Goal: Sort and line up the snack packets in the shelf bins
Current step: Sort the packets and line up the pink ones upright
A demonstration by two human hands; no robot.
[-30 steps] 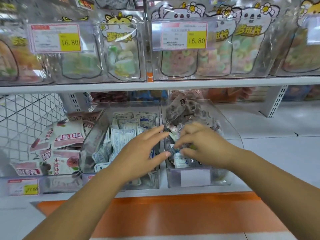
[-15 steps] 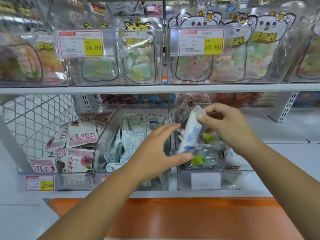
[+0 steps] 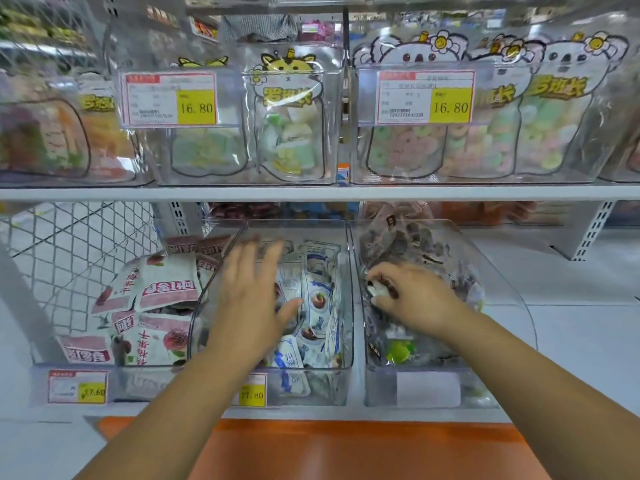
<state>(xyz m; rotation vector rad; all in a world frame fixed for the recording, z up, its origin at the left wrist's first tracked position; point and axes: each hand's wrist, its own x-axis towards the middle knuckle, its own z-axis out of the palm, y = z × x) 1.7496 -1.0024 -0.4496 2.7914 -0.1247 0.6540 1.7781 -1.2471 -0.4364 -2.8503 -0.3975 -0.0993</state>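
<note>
The left hand [image 3: 254,299] lies loose-fingered over the middle bin [image 3: 349,292] (white-blue packets [image 3: 322,306]), while the right hand [image 3: 415,299] pinches a small packet [image 3: 379,289] in the right bin [image 3: 512,306].

Three bins sit side by side on the lower shelf [image 3: 571,323]. The left bin [image 3: 138,382] holds large packets [image 3: 159,289], with a wire mesh [image 3: 69,244] behind it and to its left. The middle bin [image 3: 325,389] holds small packets [image 3: 318,306], and my left hand [image 3: 252,299] hovers flat over them. The right bin [image 3: 481,389] holds a heap of wrapped snacks [image 3: 408,244]. My right hand [image 3: 415,296] is inside it, pinching one wrapped piece [image 3: 379,289]. Above, the upper shelf [image 3: 311,194] carries upper bins [image 3: 242,176] of bags [image 3: 287,133], each with a price tag [image 3: 169,98] in front.
</note>
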